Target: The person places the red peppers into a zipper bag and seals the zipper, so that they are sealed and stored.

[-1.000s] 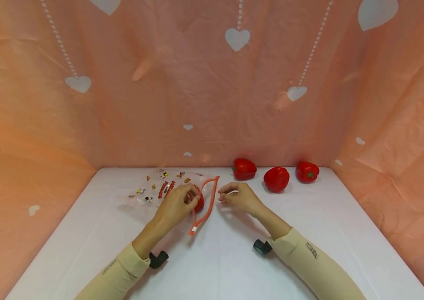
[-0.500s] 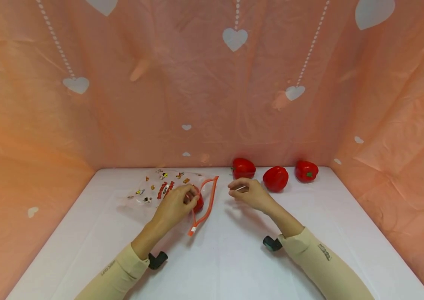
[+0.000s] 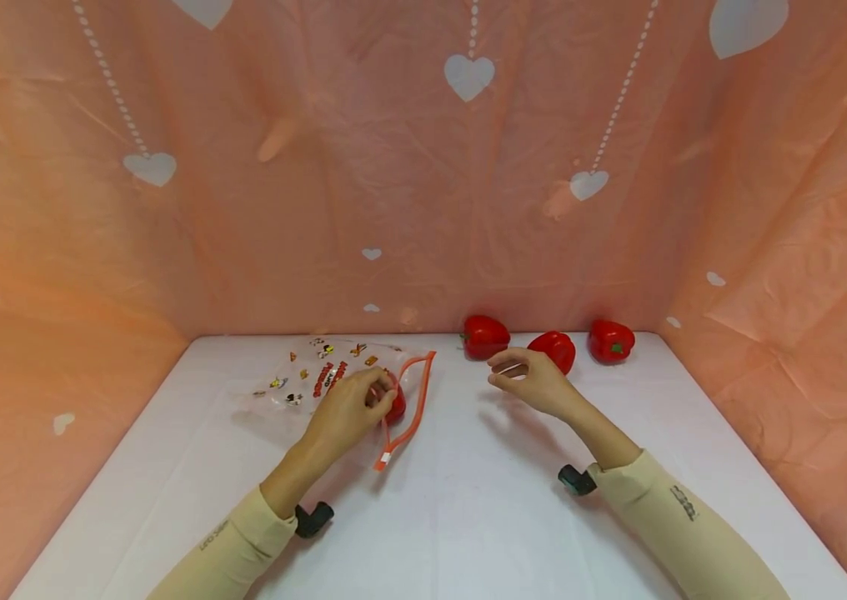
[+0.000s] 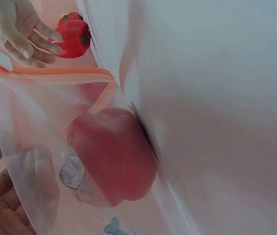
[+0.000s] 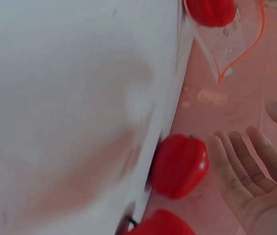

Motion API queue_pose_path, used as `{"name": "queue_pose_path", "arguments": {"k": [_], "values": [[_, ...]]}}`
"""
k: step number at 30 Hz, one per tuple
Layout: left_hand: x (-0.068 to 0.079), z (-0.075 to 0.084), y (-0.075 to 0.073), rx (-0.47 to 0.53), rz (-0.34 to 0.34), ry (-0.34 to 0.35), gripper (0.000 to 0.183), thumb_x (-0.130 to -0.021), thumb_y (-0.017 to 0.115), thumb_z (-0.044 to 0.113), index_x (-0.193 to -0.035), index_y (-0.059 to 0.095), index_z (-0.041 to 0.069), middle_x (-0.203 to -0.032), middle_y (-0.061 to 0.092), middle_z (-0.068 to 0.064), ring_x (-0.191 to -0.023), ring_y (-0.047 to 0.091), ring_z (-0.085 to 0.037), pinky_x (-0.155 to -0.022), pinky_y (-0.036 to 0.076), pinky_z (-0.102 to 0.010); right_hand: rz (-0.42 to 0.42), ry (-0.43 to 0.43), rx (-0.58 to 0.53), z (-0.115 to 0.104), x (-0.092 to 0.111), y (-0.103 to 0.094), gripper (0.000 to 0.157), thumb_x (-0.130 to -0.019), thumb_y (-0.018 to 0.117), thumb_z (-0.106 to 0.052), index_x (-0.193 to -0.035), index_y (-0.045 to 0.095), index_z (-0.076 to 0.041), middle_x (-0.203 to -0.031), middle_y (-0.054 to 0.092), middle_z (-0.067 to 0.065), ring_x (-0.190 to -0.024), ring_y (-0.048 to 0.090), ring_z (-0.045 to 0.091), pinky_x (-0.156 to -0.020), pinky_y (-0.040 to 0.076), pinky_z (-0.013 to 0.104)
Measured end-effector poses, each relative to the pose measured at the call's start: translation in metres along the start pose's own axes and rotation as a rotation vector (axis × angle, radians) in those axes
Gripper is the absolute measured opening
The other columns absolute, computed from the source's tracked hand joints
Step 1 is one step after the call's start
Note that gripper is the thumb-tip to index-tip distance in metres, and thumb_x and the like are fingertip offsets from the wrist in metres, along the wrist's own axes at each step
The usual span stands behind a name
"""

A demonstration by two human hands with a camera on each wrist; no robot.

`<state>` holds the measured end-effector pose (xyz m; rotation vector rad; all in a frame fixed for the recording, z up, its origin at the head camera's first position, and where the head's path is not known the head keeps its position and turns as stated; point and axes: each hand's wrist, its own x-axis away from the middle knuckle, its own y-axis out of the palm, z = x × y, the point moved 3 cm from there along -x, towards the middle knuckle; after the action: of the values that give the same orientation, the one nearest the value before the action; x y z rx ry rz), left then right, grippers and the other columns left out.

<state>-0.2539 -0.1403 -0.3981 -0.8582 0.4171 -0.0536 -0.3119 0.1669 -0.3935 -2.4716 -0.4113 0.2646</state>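
Note:
A clear plastic slider bag with an orange rim and cartoon prints lies at the table's left. Inside its mouth sits one red bell pepper, seen through the film in the left wrist view. My left hand pinches the upper edge of the bag's mouth, which gapes to the right. My right hand hovers with relaxed fingers, holding nothing, in front of the middle loose bell pepper and partly covering it. In the right wrist view, its straight fingers are beside a bell pepper.
Two more red bell peppers stand along the back edge, a left one and a right one. A white cloth covers the table. Behind it hangs a peach curtain with white hearts. The bag's white slider faces the front.
My right hand has moved right, away from the bag's mouth and over to the middle loose bell pepper. My left hand and the bag have stayed in place.

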Motion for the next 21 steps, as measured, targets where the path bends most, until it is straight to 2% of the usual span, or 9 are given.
{"name": "queue_pose_path", "arguments": {"k": [9,14,21], "values": [[0.000,0.001,-0.001,-0.004,-0.002,0.002,0.009,-0.097,0.079,0.010,-0.097,0.071,0.012,-0.091,0.070,0.002,-0.080,0.061,-0.011,-0.071,0.054,-0.029,0.053,-0.051,0.104,0.005,0.001,-0.027,0.034,-0.099,0.077,-0.017,-0.128,0.072,0.000,-0.119,0.075,0.017,-0.107,0.073,0.035,-0.090,0.063,0.041],[0.000,0.000,-0.001,0.000,-0.003,0.000,0.008,-0.097,0.079,0.010,-0.097,0.071,0.012,-0.090,0.069,0.003,-0.079,0.061,-0.011,-0.071,0.053,-0.028,0.068,-0.045,0.099,0.009,0.001,-0.041,0.033,-0.100,0.077,-0.016,-0.128,0.071,0.000,-0.118,0.075,0.017,-0.108,0.073,0.034,-0.089,0.063,0.039],[0.000,0.000,-0.001,-0.006,-0.005,0.005,0.008,-0.097,0.079,0.010,-0.097,0.071,0.013,-0.088,0.069,0.003,-0.079,0.060,-0.011,-0.070,0.053,-0.028,0.128,-0.061,0.086,0.016,0.000,-0.063,0.036,-0.101,0.077,-0.016,-0.131,0.069,0.001,-0.125,0.073,0.021,-0.116,0.071,0.037,-0.098,0.060,0.042]]}}
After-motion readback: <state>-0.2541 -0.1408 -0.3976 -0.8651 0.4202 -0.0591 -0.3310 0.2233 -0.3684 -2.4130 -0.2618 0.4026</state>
